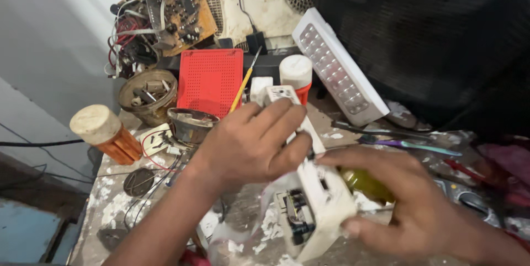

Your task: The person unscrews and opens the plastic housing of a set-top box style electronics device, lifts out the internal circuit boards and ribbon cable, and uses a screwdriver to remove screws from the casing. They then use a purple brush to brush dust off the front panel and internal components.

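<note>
- Our left hand (pixel 251 144) gripped the long white plastic lamp casing (pixel 312 188) over the paint-flecked workbench (pixel 110 205).
- Our right hand (pixel 408 205) closed on a yellow translucent-handled screwdriver (pixel 367 183); its tip was hidden.
- The casing's open end showed dark, blurred parts.

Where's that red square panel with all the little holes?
In the head view, the red perforated panel stands upper left of centre, behind the metal bowl and below the circuit boards.

Left hand (pixel 251 144) curls palm-down, fingers (pixel 279 112) wrapped; right hand (pixel 411 202) grips (thumb tucked low).
</note>
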